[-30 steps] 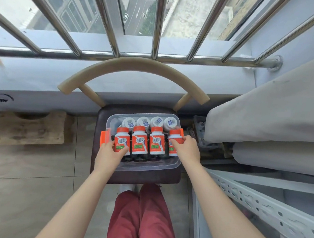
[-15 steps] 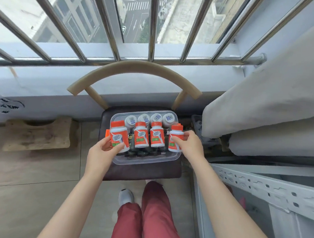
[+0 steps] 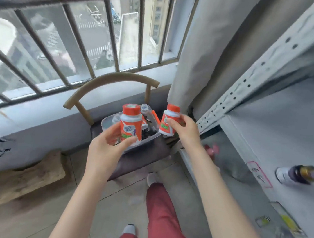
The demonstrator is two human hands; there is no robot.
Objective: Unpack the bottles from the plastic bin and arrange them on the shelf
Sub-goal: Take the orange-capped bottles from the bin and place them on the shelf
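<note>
With my left hand [image 3: 105, 150] wrapped round one bottle [image 3: 130, 123] and my right hand [image 3: 186, 134] gripping a second bottle [image 3: 168, 123], fingers mid-body, both seem light, rigid, slick plastic.

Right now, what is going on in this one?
A person is unpacking bottles. The left hand grips a white bottle with an orange cap and label over the clear plastic bin, which sits on a dark chair seat with more bottles inside. The right hand holds a second such bottle beside the bin, nearer the grey metal shelf. Neither is shelved yet.
</note>
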